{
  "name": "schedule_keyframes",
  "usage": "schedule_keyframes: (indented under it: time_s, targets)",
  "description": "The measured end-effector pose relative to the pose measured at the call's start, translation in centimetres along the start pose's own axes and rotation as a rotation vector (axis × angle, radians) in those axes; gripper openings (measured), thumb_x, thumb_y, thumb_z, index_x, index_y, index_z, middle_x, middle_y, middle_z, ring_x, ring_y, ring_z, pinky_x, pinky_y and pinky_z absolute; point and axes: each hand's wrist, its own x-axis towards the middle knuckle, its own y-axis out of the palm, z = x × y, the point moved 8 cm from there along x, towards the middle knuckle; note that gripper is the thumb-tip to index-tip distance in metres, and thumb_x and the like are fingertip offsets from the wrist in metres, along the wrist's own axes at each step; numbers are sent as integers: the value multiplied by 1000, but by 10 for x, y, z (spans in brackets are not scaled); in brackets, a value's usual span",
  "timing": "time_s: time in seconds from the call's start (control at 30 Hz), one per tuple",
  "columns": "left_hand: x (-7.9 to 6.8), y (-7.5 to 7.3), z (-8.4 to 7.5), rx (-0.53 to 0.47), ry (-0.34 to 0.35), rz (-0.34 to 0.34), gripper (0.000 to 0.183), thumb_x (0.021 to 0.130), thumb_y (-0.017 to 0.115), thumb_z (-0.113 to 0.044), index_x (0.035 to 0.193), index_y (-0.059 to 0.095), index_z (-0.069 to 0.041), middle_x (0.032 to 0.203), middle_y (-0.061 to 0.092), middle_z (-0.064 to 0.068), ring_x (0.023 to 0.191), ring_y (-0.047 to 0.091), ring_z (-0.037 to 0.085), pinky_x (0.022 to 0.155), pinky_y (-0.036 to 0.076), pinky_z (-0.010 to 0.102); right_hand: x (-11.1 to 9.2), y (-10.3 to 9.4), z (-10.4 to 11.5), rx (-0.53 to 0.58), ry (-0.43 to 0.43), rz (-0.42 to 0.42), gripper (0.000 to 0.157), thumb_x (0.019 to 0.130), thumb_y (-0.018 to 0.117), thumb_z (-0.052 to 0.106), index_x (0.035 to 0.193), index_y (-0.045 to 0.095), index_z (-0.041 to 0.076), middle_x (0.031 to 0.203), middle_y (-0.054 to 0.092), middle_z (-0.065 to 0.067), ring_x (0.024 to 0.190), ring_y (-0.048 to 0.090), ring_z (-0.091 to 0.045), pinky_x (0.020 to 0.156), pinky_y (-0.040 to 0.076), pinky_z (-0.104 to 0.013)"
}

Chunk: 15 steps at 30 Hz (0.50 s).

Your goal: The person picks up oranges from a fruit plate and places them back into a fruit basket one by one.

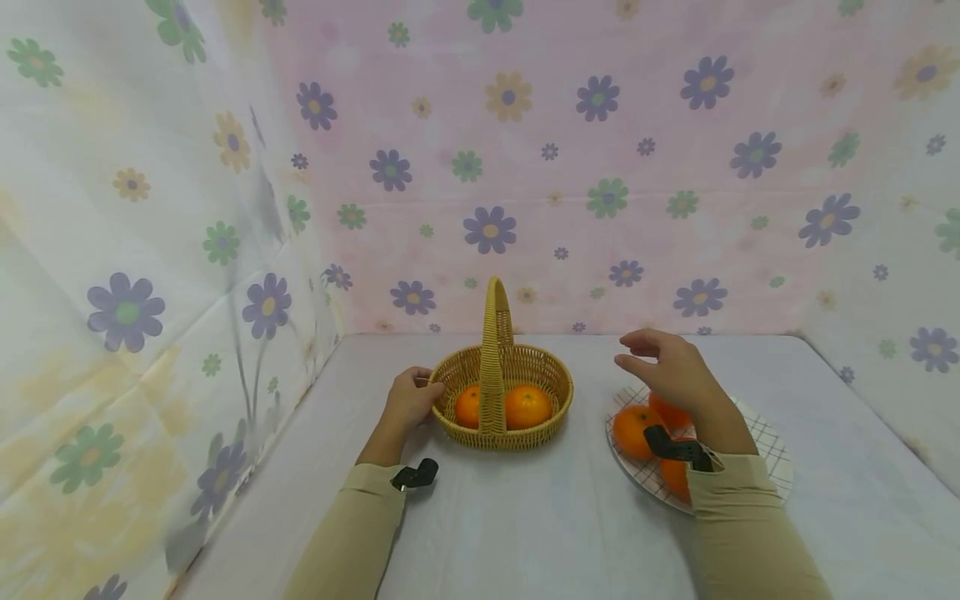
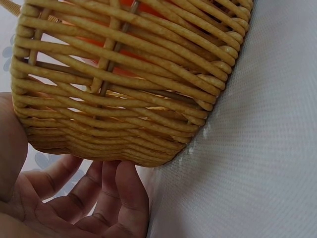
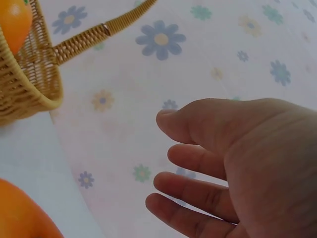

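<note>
A yellow woven basket (image 1: 525, 438) with a tall arched handle (image 1: 491, 346) stands on the table. Inside it lie two oranges, one orange (image 1: 528, 407) right of the handle and another orange (image 1: 467, 408) partly behind it. My left hand (image 1: 405, 407) grips the basket's left rim, thumb over the edge and fingers (image 2: 130, 191) against the outside of the weave. Over the far part of a checked plate (image 1: 768, 454) hovers my right hand (image 1: 675, 371), holding nothing, fingers spread and loosely bent. Several oranges sit on that plate, among them a near-left orange (image 1: 634, 432); my right wrist partly covers them.
A white cloth covers the table (image 1: 517, 533). Flowered fabric (image 1: 555, 167) hangs behind it, with more along both sides. Each wrist wears a small black device, such as the left black mount (image 1: 416, 474).
</note>
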Motion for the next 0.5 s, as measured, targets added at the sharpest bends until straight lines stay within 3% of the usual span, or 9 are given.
schedule_keyframes:
  time_s: [0.23, 0.5]
  targets:
    - [0, 0, 1, -1, -4, -7, 44, 92, 67, -26, 130, 60, -5, 126, 63, 18, 104, 68, 29, 80, 63, 39, -3, -14, -20, 3, 82, -9, 63, 98, 63, 55, 144, 56, 13, 150, 55, -19, 141, 47, -43, 114, 37, -67]
    - [-1, -1, 0, 6, 0, -15, 43, 92, 66, -27, 129, 60, -6, 126, 63, 18, 103, 68, 28, 79, 63, 38, -7, -23, -35, -15, 160, 17, 68, 97, 62, 58, 146, 52, 11, 155, 47, -25, 143, 42, -48, 111, 40, -67]
